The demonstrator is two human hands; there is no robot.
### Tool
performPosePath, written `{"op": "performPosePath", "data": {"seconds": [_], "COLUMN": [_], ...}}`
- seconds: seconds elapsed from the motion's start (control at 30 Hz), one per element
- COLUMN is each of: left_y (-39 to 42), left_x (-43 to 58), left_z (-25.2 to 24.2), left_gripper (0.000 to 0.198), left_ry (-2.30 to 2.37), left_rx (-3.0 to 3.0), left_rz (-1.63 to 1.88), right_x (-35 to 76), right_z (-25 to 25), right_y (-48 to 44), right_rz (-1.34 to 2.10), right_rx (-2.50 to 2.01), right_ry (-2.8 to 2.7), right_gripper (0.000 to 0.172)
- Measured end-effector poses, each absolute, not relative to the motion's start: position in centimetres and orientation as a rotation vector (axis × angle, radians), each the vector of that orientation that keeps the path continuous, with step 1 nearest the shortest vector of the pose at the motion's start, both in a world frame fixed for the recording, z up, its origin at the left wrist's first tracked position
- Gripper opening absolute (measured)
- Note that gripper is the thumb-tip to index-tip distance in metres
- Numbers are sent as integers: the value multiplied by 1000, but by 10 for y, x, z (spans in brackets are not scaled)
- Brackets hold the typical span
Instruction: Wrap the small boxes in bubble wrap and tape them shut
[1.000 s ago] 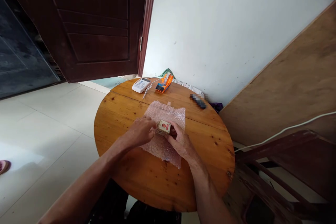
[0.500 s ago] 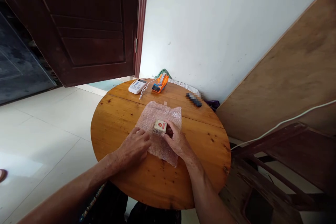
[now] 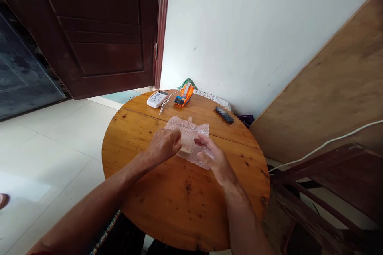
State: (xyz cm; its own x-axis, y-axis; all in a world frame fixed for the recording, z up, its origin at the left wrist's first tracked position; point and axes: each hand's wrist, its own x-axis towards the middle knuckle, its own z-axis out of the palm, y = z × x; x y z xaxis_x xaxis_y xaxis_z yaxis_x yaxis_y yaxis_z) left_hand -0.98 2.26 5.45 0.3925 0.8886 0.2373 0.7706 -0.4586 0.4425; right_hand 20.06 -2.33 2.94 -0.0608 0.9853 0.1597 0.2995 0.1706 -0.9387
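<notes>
A small cream box [image 3: 187,146] lies on the round table under a layer of clear bubble wrap [image 3: 200,129], and its print shows only faintly through the plastic. My left hand [image 3: 165,142] is closed at the left side of the box, its fingers curled on the bubble wrap. Just right of the box, my right hand [image 3: 214,158] is open, with thumb and fingers apart over the wrap's right part. The tips of my left fingers are hidden behind the hand itself.
Toward the back of the wooden table [image 3: 188,191] stand an orange tape dispenser [image 3: 185,95] and a white device [image 3: 157,99] with a white cable. A blurred dark object [image 3: 224,114] lies at the back right. The wall [image 3: 239,40] rises behind.
The near part of the bubble wrap has been folded away from me over the box. My left hand has moved forward with it; my right hand has let go of the box.
</notes>
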Motion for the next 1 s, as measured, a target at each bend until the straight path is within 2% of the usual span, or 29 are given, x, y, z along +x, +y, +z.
{"op": "performPosePath", "data": {"seconds": [0.07, 0.13, 0.2, 0.27, 0.33, 0.47, 0.6, 1.0], "left_y": [30, 32, 33, 33, 36, 44, 46, 38], "left_x": [-7, -8, -11, -14, -15, -12, -6, -5], "left_z": [50, 45, 40, 36, 32, 25, 23, 22], "left_gripper": [14, 13, 18, 35, 39, 18, 7, 1], "left_ry": [1449, 1407, 1348, 1277, 1221, 1109, 1065, 1109], "left_rx": [2339, 2231, 2088, 1984, 1922, 1783, 1646, 1665], "left_rz": [680, 758, 846, 893, 894, 867, 886, 862], "right_x": [194, 187, 182, 179, 179, 179, 179, 182], "right_z": [27, 23, 19, 16, 16, 18, 17, 16], "right_y": [-21, -19, -18, -17, -16, -14, -13, -18], "right_rz": [838, 793, 827, 861, 865, 893, 963, 996], "right_rx": [-1466, -1538, -1510, -1480, -1462, -1384, -1384, -1487], "right_ry": [-1502, -1458, -1424, -1391, -1371, -1316, -1228, -1223], "right_gripper": [58, 35, 24, 25, 24, 20, 20, 17]}}
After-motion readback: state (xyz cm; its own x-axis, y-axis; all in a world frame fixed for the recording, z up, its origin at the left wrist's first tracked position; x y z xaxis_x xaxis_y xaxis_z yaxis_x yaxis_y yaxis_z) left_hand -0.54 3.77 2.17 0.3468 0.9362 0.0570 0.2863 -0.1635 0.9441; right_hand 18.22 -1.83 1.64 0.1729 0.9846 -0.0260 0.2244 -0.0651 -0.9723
